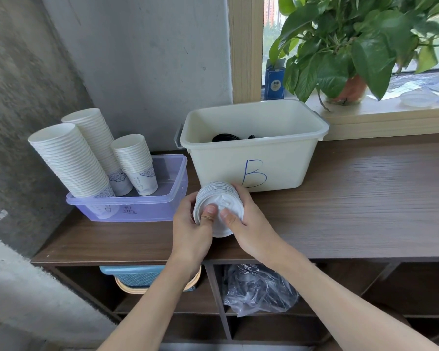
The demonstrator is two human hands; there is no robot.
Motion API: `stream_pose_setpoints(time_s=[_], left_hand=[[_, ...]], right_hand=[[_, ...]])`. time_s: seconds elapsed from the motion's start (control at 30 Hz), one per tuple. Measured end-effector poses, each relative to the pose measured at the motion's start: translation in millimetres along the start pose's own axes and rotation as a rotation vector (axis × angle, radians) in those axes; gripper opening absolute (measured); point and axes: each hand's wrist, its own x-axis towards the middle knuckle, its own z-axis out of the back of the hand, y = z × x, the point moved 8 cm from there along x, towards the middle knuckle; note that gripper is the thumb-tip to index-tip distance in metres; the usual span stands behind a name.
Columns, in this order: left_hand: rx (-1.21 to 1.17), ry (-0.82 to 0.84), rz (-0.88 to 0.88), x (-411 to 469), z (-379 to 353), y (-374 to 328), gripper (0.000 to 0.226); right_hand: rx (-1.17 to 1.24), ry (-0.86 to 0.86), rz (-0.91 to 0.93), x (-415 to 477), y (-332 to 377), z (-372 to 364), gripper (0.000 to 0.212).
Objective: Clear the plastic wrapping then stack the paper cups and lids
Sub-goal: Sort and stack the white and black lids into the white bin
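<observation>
**Step in hand: lid stacking.** The lid stack (219, 201) was held by both hands just above the table (352, 198), with the stack axis tipped toward the camera so that the top lid faced the person.

**Grip state.**
- The left hand (192, 226) held the stack from 9 o'clock. Its fingers curled round the rim and its thumb pressed on the top lid.
- The right hand (250, 224) held it from 3 o'clock in the same way.
- Both grips were closed on the stack, and no fingers were free.

**Surroundings, read from the lid stack.**
- At 1 o'clock, just beyond the stack, the white bin (276, 171) marked "B" stood on the table, with dark lids (226, 138) in its bottom.
- At 10 o'clock, three cup stacks (69, 160) stood nested in the purple box (150, 211).
- At 5 o'clock, on the shelf under the table, the plastic wrapping (259, 292) lay crumpled.

**Assessment.** The wrapping appeared cleared and the cups appeared stacked, so the lids were probably the last item. Whether the stack was destined for the white bin could not be told.

**Next move.** The lids would have to be squared rim to rim, turned level and set down with even pressure from both sides. A loose grip could let the thin lids fan out or slip.
</observation>
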Motion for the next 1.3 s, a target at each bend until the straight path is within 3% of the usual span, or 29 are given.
stream_pose_setpoints(time_s=[0.2,0.37,0.5,0.7,1.0,1.1,1.3], left_hand=[[0.023,0.057,-0.05,-0.9,-3.5,-4.9,0.022],[-0.039,0.16,-0.069,-3.4,-6.6,-7.1,0.059],[-0.091,0.152,-0.117,-4.0,-5.3,-13.3,0.049],[-0.227,0.096,-0.063,-4.9,-0.2,-12.4,0.051],[-0.095,0.141,-0.104,-2.3,-4.8,-11.2,0.052],[-0.066,0.126,-0.115,-0.5,-3.7,-7.8,0.05],[-0.056,0.068,-0.114,-1.0,-3.7,-4.2,0.032]], right_hand=[[-0.058,-0.046,0.023,-0.9,0.2,2.8,0.041],[-0.11,-0.052,0.04,-1.0,2.7,3.9,0.051],[-0.121,-0.063,0.037,-1.3,4.5,5.0,0.055],[-0.084,0.013,0.001,-2.8,9.0,3.3,0.042],[-0.096,-0.028,-0.009,-1.7,3.3,3.9,0.04],[-0.127,-0.052,0.0,-1.1,2.1,3.3,0.048],[-0.146,-0.056,-0.005,-1.7,2.8,2.0,0.05]])
